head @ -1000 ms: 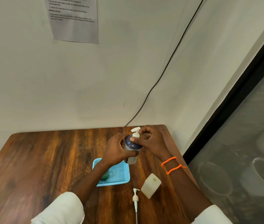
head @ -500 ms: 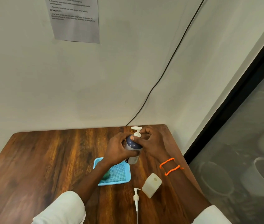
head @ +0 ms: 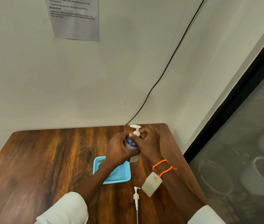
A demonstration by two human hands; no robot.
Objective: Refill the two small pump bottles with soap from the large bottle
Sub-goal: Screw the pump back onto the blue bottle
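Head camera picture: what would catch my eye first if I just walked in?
Two hands meet at the far right of the wooden table: the left hand holds a dark-topped pump bottle while the right hand pinches its white pump. Nearer, a loose pump lies beside an open pale square bottle, right of a blue tray.

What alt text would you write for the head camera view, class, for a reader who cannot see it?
Above a wooden table, the left hand grips a dark-topped pump bottle while the right hand pinches its white pump head. Nearer the person lie a blue tray, a loose pump and an open pale square bottle.
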